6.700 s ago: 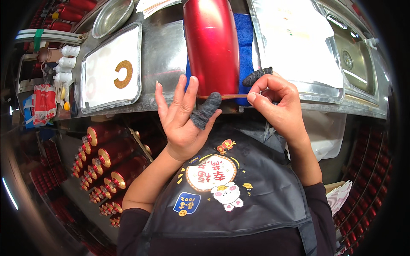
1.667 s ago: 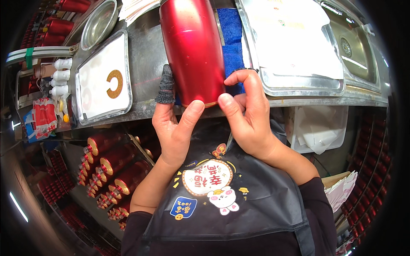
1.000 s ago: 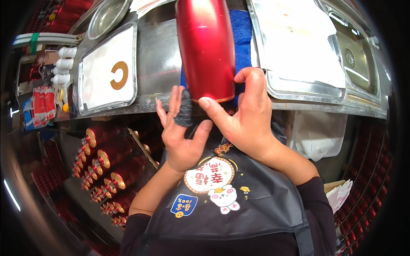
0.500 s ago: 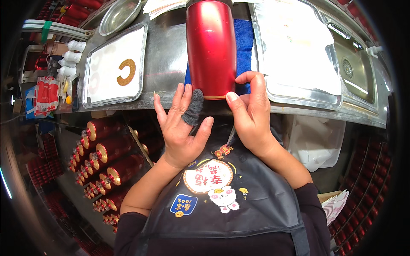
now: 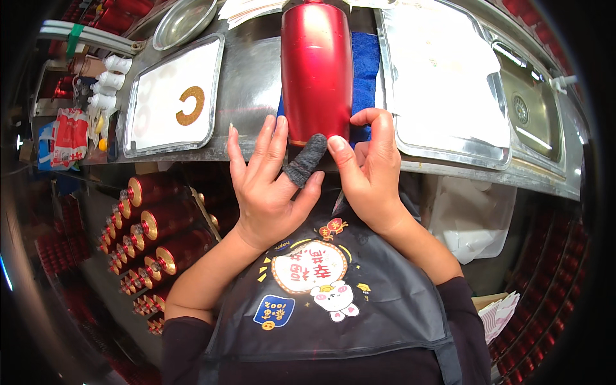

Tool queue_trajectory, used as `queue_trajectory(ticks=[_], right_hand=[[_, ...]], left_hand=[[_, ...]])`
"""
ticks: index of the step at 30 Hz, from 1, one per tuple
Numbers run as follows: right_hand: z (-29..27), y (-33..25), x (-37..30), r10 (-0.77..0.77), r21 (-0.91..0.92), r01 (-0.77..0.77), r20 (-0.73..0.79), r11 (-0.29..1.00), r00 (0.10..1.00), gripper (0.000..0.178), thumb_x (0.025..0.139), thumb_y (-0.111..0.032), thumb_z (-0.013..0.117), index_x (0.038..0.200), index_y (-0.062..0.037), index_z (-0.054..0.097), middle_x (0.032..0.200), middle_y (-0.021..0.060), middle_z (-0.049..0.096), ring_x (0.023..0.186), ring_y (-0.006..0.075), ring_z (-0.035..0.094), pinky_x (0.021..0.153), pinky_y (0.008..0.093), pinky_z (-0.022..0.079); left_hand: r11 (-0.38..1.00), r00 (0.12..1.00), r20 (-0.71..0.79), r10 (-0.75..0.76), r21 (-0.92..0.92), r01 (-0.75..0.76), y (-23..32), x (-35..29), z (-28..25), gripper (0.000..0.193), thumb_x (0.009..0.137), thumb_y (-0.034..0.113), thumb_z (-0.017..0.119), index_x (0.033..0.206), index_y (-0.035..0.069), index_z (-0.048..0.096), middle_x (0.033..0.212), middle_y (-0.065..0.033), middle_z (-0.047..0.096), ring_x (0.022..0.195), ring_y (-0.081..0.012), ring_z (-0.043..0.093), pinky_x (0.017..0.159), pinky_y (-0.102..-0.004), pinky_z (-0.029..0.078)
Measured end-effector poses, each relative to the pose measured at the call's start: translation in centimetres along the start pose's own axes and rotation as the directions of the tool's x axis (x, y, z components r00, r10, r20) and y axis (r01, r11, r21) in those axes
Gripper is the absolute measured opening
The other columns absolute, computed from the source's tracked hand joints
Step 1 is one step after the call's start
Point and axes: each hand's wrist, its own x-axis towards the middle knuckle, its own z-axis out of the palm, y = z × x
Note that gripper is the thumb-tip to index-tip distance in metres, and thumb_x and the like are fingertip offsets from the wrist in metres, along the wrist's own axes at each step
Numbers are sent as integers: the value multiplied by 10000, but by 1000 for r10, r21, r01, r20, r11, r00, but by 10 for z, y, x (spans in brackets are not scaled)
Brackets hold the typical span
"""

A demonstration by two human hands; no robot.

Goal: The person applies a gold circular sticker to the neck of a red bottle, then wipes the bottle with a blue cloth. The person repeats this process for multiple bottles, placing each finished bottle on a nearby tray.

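Observation:
A large glossy red bottle [image 5: 317, 74] lies on its side on a blue cloth [image 5: 364, 67], its near end at the counter's front edge. My left hand [image 5: 269, 186] is open, fingers spread. A dark grey knitted finger sleeve [image 5: 307, 160] covers its index finger, whose tip presses the rim of the bottle's near end. At the near right corner, my right hand [image 5: 372, 170] holds the bottle between thumb and bent index finger. The thumb tip sits at the rim and the index tip against the side. The remaining right fingers are curled and partly hidden.
To the left, a tray [image 5: 215, 106] with white sheeting bears a gold C-shaped piece [image 5: 190, 105]. A bigger tray [image 5: 449, 158] with white sheets and a sink [image 5: 536, 106] are at right. Several red bottles [image 5: 176, 221] lie stacked below left. A metal bowl [image 5: 183, 22] stands at back left.
My left index finger has moved right, from the bottle's left side onto the rim of its near end. My right hand keeps nearly the same hold on the corner.

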Motion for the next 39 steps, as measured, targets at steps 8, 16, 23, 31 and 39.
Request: queue_trajectory(ticks=[8,16,23,31,39], right_hand=[[-19,20,-7,103,389,-135,102,911,989,217,985,-26,544,1200,6,560,1015,39,587,761,54,543,667,214,442],[-34,2,-23,-139,11,139,-21,990,990,252,928,-9,598,1179,-24,621,792,78,621,541,143,551,518,295,445],[-19,9,-43,-339,-45,339,14,940,941,339,871,-39,638,1208,-13,601,922,179,688,605,350,645,557,406,516],[-19,6,-47,-179,-43,180,22,983,984,326,895,-58,614,1213,-26,552,765,170,639,651,378,653,580,438,507],[-24,-5,-45,-311,-179,312,30,933,950,324,859,-49,650,1174,-14,579,723,135,640,590,342,637,526,413,495]], left_hand=[[985,997,-6,75,159,-73,23,30,-6,249,693,198,816,936,144,796,1505,-237,491,1417,-525,376,1121,-730,149],[992,995,-10,100,75,-99,8,42,11,617,715,114,777,1312,69,628,1603,-189,382,1521,-415,260,1199,-646,81],[968,967,-54,247,66,-244,-4,57,26,680,797,43,719,1433,1,482,1593,-215,383,1493,-442,307,1192,-659,147],[928,944,173,-282,-200,314,-57,5,38,690,935,195,706,1526,26,393,1645,-224,276,1513,-377,293,1226,-482,169],[956,997,-34,-69,-287,57,-48,15,37,665,887,178,748,1486,80,476,1638,-171,327,1562,-338,177,1223,-566,-19]])
